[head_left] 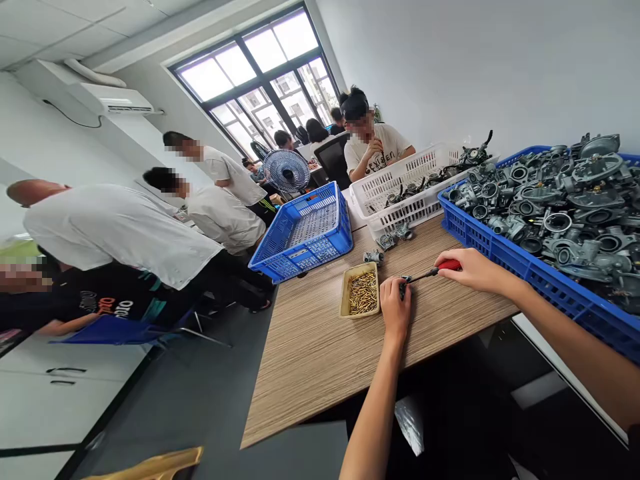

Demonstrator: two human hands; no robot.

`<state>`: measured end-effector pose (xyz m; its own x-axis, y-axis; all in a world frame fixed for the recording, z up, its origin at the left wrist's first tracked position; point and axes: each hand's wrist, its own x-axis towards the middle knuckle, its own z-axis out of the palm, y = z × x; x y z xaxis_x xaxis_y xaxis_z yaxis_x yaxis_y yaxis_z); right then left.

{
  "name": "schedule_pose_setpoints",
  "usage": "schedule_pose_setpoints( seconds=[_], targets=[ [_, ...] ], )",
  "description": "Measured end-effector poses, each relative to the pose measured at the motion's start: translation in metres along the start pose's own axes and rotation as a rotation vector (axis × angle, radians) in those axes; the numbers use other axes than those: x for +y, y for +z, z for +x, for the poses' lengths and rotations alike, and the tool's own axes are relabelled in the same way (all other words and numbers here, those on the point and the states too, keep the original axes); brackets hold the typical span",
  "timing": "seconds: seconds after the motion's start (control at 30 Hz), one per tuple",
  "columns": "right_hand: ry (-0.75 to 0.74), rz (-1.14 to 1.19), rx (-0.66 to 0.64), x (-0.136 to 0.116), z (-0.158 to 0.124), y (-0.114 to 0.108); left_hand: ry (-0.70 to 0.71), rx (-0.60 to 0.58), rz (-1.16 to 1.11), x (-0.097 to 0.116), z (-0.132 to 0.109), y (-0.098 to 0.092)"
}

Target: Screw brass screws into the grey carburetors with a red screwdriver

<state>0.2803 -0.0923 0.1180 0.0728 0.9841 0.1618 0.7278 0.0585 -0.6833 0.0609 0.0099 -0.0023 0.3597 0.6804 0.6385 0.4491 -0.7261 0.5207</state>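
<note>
My left hand is closed around a carburetor on the table, most of which the fingers hide. My right hand grips the red handle of a screwdriver. Its dark shaft points left, and the tip meets the carburetor at my left fingers. Close beside my left hand sits a small yellowish tray filled with brass jets. Just beyond that tray, a grey carburetor body lies on the wood, with more loose carburetor bodies farther back.
A blue crate heaped with carburetors stands at right. Behind the loose parts is a white basket holding more of them. Another blue crate sits at the table's far left corner. A person sits opposite; several others are at left.
</note>
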Motion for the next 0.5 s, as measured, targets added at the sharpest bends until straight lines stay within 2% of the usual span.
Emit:
schedule_pose_setpoints(
  seconds=[0.37, 0.5],
  targets=[
    [0.078, -0.177, -0.021, -0.010, -0.013, 0.003, 0.011, -0.017, -0.046, 0.003, -0.001, -0.003],
    [0.023, -0.135, -0.065, -0.013, -0.018, -0.004, 0.032, -0.039, -0.046, 0.003, -0.002, -0.004]
  ],
)
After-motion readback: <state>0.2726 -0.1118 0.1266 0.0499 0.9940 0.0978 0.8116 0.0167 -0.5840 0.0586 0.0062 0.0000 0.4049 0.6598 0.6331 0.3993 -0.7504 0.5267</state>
